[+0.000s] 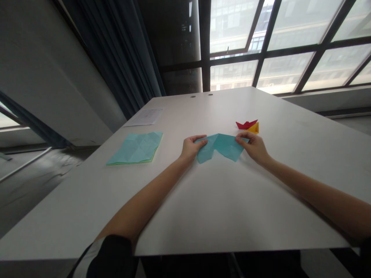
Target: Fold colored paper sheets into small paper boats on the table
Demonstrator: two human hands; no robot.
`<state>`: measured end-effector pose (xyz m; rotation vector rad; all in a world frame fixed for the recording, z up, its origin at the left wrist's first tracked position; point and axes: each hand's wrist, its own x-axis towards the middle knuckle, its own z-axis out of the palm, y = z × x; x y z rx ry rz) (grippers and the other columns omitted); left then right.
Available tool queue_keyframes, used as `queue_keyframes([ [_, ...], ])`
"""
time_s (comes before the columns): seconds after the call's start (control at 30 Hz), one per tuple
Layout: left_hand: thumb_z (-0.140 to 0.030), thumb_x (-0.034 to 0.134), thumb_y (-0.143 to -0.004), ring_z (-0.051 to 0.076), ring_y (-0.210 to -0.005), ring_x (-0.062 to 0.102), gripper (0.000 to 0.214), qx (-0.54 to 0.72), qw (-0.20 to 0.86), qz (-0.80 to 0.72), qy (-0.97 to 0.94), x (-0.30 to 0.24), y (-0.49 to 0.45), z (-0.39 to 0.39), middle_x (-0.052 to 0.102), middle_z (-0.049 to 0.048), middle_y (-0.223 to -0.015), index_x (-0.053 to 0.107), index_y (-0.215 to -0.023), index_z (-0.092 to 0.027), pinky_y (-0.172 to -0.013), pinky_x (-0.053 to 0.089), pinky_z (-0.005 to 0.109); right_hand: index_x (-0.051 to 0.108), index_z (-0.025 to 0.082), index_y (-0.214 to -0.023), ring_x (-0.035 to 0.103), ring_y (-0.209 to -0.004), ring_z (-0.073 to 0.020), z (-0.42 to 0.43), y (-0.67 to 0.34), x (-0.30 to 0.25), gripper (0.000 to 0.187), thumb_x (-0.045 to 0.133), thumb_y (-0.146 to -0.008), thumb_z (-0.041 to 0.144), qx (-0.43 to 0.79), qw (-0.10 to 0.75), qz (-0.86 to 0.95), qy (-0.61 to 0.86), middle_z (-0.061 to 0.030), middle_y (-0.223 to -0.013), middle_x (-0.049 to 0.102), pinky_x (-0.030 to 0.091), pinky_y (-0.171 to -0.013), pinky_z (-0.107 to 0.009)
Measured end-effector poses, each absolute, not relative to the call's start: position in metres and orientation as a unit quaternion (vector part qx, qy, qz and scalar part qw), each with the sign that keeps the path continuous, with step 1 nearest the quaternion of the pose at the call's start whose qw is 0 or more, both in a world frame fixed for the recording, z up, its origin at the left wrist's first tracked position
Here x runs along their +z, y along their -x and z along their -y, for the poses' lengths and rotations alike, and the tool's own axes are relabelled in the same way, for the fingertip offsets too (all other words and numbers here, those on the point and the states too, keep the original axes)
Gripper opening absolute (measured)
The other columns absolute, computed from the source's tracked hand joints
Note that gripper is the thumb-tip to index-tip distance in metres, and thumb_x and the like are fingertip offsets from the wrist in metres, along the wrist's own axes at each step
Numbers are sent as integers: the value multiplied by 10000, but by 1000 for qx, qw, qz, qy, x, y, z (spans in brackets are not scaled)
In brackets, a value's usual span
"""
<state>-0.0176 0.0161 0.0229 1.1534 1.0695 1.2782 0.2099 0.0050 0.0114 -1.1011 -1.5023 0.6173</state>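
A folded teal paper lies on the white table, bent into an upside-down V shape. My left hand pinches its left end, fingers curled over the edge. My right hand grips its right end with thumb and fingers closed on the paper. Just beyond my right hand sit a red folded paper boat and a yellow folded paper piece, touching each other.
A stack of creased teal and green paper sheets lies at the left of the table. A white printed sheet lies farther back left. Dark curtains and large windows stand behind the table's far edge.
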Motion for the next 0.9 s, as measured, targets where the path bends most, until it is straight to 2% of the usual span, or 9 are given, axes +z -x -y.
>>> queue_keyframes([
  [0.13, -280, 776, -539, 124, -588, 573, 313, 525, 503, -450, -518, 26, 21, -18, 666, 43, -671, 705, -799, -120, -593, 459, 244, 616, 219, -790, 543, -708, -178, -8, -214, 14, 234, 635, -689, 430, 265, 570, 607, 486, -22, -770, 607, 427, -628, -306],
  [0.23, -278, 781, -530, 120, -599, 573, 321, 524, 509, -439, -523, 30, 23, -20, 669, 41, -686, 705, -803, -126, -597, 457, 239, 600, 233, -904, 533, -683, -155, -13, -218, 10, 314, 623, -695, 467, 285, 570, 591, 495, -21, -821, 589, 430, -605, -291],
  [0.33, -273, 781, -531, 119, -602, 575, 333, 528, 517, -431, -518, 31, 25, -21, 672, 39, -692, 705, -823, -131, -594, 459, 235, 547, 265, -1011, 525, -688, -144, -18, -225, 4, 405, 587, -707, 530, 309, 553, 571, 522, -25, -883, 572, 446, -582, -277],
  [0.47, -267, 782, -528, 117, -606, 575, 351, 536, 526, -429, -503, 31, 25, -22, 670, 40, -697, 701, -840, -130, -593, 462, 234, 513, 265, -1048, 539, -705, -154, -22, -229, -1, 439, 537, -732, 569, 334, 524, 570, 537, -16, -832, 581, 456, -579, -280],
  [0.57, -269, 783, -523, 128, -622, 581, 376, 533, 529, -433, -499, 31, 25, -21, 673, 47, -720, 697, -862, -130, -619, 471, 252, 496, 278, -1105, 549, -694, -156, -18, -226, 2, 465, 563, -726, 540, 371, 521, 582, 502, 8, -759, 590, 470, -616, -297],
  [0.7, -267, 765, -542, 152, -697, 595, 397, 520, 504, -445, -527, 31, 25, -21, 677, 54, -792, 693, -912, -143, -683, 475, 276, 370, 295, -1274, 558, -618, -149, -9, -219, 9, 665, 656, -688, 425, 445, 532, 582, 424, 37, -648, 587, 480, -637, -306],
  [0.8, -242, 756, -546, 172, -823, 594, 401, 521, 469, -442, -560, 32, 26, -20, 669, 55, -910, 689, -932, -154, -757, 462, 269, 325, 293, -1314, 561, -562, -141, -6, -217, 11, 747, 689, -665, 357, 463, 542, 570, 408, 31, -661, 609, 472, -555, -281],
  [0.9, -222, 762, -536, 158, -847, 589, 497, 540, 480, -415, -554, 35, 26, -20, 647, 46, -974, 643, -1016, -171, -742, 463, 239, 352, 299, -1301, 580, -566, -131, -5, -218, 13, 744, 704, -645, 302, 493, 546, 546, 400, 20, -728, 640, 476, -528, -256],
])
